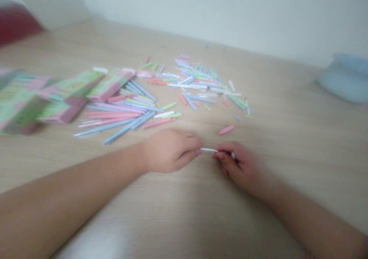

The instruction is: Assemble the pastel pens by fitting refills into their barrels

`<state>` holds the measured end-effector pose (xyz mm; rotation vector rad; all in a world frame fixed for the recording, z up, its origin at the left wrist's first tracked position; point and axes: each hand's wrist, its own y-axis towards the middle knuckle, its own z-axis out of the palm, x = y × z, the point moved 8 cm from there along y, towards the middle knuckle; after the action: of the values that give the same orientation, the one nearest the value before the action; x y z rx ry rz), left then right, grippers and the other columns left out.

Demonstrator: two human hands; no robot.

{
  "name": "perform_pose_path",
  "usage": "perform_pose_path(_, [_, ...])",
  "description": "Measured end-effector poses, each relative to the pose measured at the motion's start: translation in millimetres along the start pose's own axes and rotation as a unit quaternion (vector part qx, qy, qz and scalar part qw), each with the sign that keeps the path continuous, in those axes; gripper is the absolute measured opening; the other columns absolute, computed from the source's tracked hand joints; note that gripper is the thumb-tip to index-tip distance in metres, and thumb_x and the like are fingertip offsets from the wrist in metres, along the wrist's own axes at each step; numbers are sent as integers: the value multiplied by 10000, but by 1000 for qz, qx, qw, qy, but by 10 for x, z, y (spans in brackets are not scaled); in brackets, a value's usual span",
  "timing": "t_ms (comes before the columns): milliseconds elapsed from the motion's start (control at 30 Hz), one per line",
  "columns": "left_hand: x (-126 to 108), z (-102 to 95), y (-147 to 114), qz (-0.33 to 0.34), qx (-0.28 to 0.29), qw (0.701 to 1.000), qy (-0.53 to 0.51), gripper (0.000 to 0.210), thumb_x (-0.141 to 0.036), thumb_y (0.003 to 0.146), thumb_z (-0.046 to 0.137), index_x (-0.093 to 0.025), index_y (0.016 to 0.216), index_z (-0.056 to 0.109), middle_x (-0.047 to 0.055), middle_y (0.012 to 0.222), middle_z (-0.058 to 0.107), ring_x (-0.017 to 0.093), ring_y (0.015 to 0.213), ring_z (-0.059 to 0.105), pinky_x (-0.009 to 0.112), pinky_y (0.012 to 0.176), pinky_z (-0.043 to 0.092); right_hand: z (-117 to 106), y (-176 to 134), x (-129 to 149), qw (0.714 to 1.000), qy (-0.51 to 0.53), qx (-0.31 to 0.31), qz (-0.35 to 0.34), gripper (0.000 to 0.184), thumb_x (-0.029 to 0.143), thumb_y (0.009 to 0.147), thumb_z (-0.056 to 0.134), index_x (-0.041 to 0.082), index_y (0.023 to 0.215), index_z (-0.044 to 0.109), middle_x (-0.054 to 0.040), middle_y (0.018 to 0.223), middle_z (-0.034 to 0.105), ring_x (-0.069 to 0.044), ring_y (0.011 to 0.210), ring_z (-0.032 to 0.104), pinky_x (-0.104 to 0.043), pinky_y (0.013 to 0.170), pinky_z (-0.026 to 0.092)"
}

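Observation:
A thin white pen part [209, 149] spans the short gap between my two hands, low over the table. My left hand [175, 149] pinches its left end, back of the hand upward. My right hand [240, 165] holds the other end between thumb and fingers, and a small white tip [233, 155] shows behind the thumb. Blur hides whether this is a refill or a slim barrel. Just beyond my right hand lies a short pink pen piece [226, 129]. Past my left hand spreads a pile of pastel pens [123, 113] in blue, pink, purple and green.
Loose pen parts [201, 82] lie scattered farther back on the wooden table [287, 136]. Several green and pink boxes [71, 86] stand at the left. A pale blue object [345, 78] sits at the far right, and a red item [18, 23] at the back left. A white wall [230, 17] rises behind.

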<state>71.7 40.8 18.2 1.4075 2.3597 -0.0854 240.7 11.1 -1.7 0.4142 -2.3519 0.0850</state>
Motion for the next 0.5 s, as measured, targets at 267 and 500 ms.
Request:
perform_pose_path(267, [74,40,-22,-56,-3,998,42,468,-504,1024,457,-194,1370,513,91,1082,741,267,975,718,367,761,485,20,38,91,997,-62,15,-35,294,407,1071,467,233,948,670,-1,783,694,-167,715,631,-301,663,452])
perform_pose_path(500, [21,60,31,-34,2,997,72,370,-498,1027,443,-222,1242,561,60,1028,733,251,911,712,355,705,464,114,74,207,989,-113,40,-83,288,349,1069,466,222,899,661,-14,783,695,-174,722,624,-295,652,424])
